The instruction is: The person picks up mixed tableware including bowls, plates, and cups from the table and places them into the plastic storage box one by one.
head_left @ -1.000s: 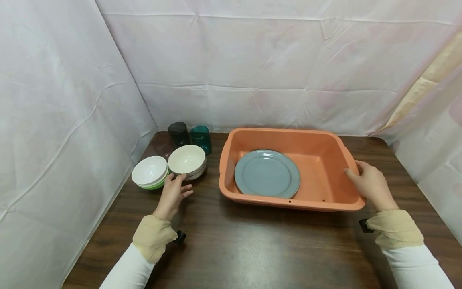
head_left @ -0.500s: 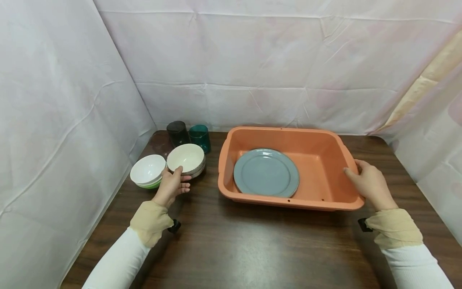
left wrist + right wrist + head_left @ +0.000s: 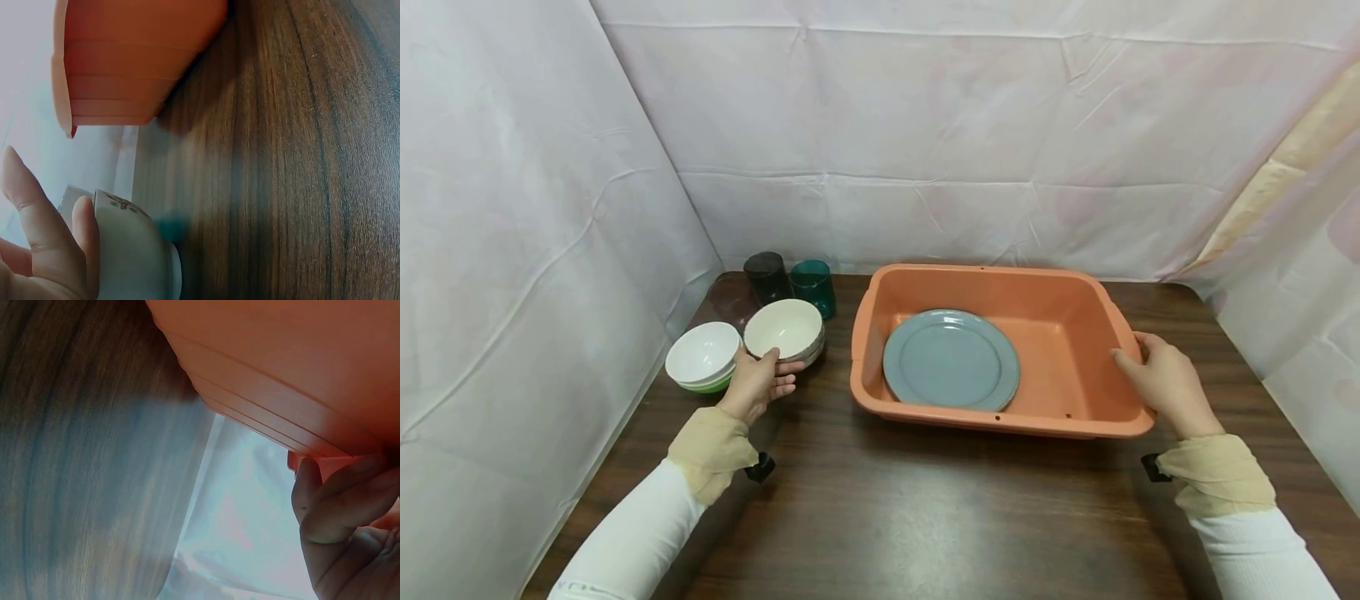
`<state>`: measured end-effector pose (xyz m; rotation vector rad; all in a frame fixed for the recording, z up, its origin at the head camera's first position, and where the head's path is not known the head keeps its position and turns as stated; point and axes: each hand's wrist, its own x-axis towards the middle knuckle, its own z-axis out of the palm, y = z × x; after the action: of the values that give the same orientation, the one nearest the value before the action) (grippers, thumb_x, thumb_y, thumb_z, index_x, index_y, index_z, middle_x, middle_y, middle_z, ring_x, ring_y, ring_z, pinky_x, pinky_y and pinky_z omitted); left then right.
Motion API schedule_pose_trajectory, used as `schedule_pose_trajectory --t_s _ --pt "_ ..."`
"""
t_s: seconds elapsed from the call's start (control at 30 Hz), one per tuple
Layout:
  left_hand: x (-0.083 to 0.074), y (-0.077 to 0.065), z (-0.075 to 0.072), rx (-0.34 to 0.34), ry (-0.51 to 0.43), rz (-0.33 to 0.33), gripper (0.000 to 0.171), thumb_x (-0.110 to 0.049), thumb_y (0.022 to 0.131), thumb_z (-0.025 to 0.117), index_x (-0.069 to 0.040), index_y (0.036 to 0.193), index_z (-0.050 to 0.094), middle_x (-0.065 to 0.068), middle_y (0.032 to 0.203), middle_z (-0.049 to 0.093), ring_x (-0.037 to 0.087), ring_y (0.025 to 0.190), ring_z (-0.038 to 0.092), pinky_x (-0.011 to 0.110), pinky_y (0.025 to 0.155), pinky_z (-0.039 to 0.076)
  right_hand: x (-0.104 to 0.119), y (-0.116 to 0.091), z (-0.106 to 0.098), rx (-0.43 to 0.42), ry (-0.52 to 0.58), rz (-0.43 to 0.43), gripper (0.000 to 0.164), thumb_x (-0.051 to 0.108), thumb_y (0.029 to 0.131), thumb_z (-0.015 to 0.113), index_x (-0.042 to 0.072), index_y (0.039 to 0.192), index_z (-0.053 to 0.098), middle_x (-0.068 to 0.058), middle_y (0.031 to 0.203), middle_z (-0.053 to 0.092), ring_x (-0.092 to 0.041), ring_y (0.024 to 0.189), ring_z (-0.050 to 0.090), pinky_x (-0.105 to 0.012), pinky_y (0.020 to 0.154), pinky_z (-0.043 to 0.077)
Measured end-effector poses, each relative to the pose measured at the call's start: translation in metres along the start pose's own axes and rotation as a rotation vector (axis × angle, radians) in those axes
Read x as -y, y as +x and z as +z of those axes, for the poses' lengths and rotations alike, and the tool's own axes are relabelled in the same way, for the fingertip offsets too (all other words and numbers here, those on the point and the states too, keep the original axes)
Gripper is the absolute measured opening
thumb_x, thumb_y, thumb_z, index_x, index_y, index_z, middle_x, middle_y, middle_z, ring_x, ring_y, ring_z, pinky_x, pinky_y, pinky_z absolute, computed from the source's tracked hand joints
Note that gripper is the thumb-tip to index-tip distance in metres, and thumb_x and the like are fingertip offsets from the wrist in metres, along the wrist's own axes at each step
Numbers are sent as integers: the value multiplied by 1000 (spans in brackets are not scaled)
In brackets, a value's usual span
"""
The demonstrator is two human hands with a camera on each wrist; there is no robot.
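Observation:
My left hand [image 3: 755, 383] holds the near rim of a cream bowl [image 3: 784, 327], the thumb over the edge and the fingers along the outside. This bowl sits stacked in another bowl [image 3: 132, 244] with a brown flower pattern, seen from the side in the left wrist view. On the right, my right hand [image 3: 1168, 383] grips the end rim of an orange plastic basin [image 3: 1067, 287], its thumb on the inner side and its fingers curled beneath the rim in the right wrist view. Grey plates [image 3: 951, 360] lie in the basin's left half.
Stacked white bowls [image 3: 702, 352], the lower one green outside, stand left of my left hand. Behind the bowls are a black cup [image 3: 767, 277], a teal cup [image 3: 813, 287] and a dark reddish see-through cup [image 3: 733, 298]. White cloth walls [image 3: 925, 125] border the wooden table [image 3: 940, 517].
My left hand has moved forward to the cream bowl, and its thumb has come over the rim. My right hand stays on the basin.

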<state>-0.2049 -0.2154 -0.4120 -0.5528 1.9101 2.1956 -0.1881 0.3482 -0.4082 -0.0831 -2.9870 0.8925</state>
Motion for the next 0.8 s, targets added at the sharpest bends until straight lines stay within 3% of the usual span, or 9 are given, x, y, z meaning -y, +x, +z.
schedule_pose_trajectory --t_s 0.23,0.4,0.6,0.8 --pt "-1 1 -1 4 90 4 77 -11 121 34 -11 175 -21 -7 71 75 -1 51 62 14 52 55 2 -1 1 4 -1 1 68 25 118 54 -29 156 39 -49 131 65 -47 93 75 -33 71 53" --pt "-1 0 -3 -20 139 5 73 -6 118 36 -1 173 -12 -8 69 72 -1 51 58 14 50 53 2 -1 1 7 1 1 68 25 118 54 -29 156 39 -49 130 65 -46 92 76 -33 70 54" --pt "-1 1 -7 -28 210 16 64 -4 113 38 11 166 5 -8 67 69 -2 49 57 15 49 53 2 -1 0 12 1 5 69 26 119 54 -30 156 38 -50 132 64 -48 95 75 -32 70 53" --pt "-4 3 -12 -24 354 59 56 -7 112 35 24 158 26 -7 67 67 -1 51 58 15 48 52 1 -1 -1 10 0 5 68 25 119 54 -30 155 38 -50 132 64 -50 97 74 -32 71 53"
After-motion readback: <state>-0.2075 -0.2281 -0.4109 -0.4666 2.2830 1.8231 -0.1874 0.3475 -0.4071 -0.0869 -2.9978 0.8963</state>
